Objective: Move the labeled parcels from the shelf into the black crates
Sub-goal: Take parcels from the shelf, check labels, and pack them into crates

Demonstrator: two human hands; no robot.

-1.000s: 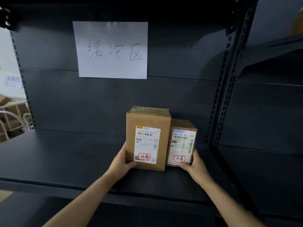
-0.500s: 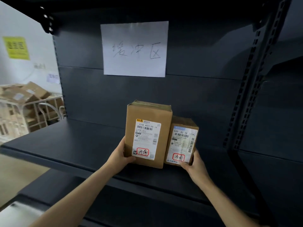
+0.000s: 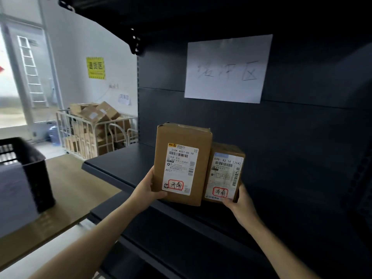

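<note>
Fingers [image 3: 161, 195] of left hand [image 3: 146, 188] wrapped round big box [image 3: 181, 164]; right hand [image 3: 241, 202] gripping small box [image 3: 223, 174]. Squeezed side by side, touching, likely for one trip. Over shelf [image 3: 120, 168] front. Crate [image 3: 34, 170] waiting on worktop [image 3: 74, 190], far left.

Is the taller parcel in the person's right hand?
No, the left hand grips the taller parcel at its lower left edge, while the right hand holds the smaller parcel beside it.
</note>
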